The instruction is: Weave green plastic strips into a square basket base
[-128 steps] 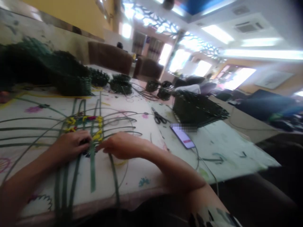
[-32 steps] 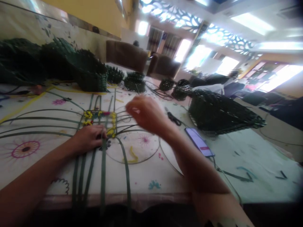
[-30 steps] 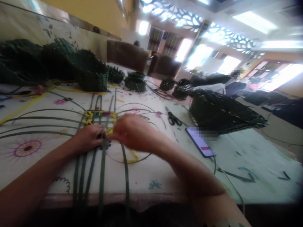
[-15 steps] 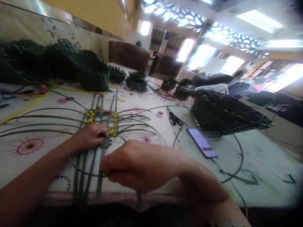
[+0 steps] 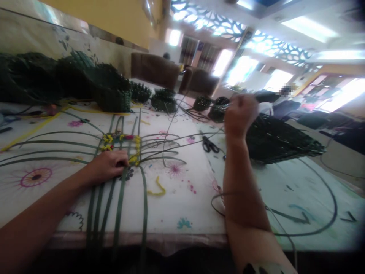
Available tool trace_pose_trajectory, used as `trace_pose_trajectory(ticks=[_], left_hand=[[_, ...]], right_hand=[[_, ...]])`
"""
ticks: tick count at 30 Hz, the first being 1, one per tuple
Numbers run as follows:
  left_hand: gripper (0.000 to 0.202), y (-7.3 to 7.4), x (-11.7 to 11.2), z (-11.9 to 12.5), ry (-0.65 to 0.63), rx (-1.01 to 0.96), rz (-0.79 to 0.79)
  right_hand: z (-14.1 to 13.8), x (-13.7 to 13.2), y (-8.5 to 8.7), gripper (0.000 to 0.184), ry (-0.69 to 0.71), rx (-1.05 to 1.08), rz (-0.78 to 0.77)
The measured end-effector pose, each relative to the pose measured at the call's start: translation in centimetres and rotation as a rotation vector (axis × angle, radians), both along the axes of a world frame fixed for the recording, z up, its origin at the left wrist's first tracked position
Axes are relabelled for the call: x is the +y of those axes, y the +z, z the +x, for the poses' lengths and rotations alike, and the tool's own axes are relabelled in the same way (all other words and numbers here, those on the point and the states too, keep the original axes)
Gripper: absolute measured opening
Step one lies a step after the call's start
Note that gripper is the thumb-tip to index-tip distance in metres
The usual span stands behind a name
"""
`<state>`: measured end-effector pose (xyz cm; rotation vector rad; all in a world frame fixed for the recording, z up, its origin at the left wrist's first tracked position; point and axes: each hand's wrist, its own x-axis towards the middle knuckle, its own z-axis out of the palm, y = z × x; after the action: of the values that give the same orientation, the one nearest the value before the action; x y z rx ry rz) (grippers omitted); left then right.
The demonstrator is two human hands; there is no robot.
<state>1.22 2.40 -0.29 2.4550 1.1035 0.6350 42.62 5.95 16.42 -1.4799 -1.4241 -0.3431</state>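
My left hand (image 5: 110, 164) lies on a flat woven start (image 5: 122, 146) of green strips (image 5: 119, 205) bound with yellow cord, pressing it to the flowered tablecloth (image 5: 176, 198). Its fingers curl over the strips at the near edge of the weave. My right hand (image 5: 238, 114) is raised well above the table, closed in a fist on a thin dark cord (image 5: 171, 125) that runs from the weave up to the fist. More of the cord loops over the table by my right forearm (image 5: 327, 224).
Black scissors (image 5: 209, 144) lie right of the weave. A large dark woven basket (image 5: 282, 142) lies on its side at the right, smaller baskets (image 5: 164, 102) and a pile of green ones (image 5: 68, 82) farther back. A yellow cord scrap (image 5: 156, 188) lies nearby. A person sits far off.
My right hand has swung from low in front of me up and to the right, drawing the thin cord taut through the weave. The left hand has stayed pressed on the strips.
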Motion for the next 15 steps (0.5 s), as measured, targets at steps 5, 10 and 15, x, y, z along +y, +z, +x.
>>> trace_pose_trajectory(ticks=[5, 10, 15], left_hand=[[0.023, 0.7, -0.2, 0.3, -0.002, 0.000, -0.025], [0.021, 0.9, -0.2, 0.2, 0.001, 0.015, -0.037], [0.015, 0.7, -0.1, 0.1, -0.005, 0.010, -0.029]], right_hand=[[-2.8, 1.6, -2.7, 0.051, -0.139, -0.395, -0.078], [-12.3, -1.9, -6.2, 0.045, 0.598, -0.740, -0.171], [-16.3, -2.8, -11.8, 0.037, 0.866, -0.917, -0.427]])
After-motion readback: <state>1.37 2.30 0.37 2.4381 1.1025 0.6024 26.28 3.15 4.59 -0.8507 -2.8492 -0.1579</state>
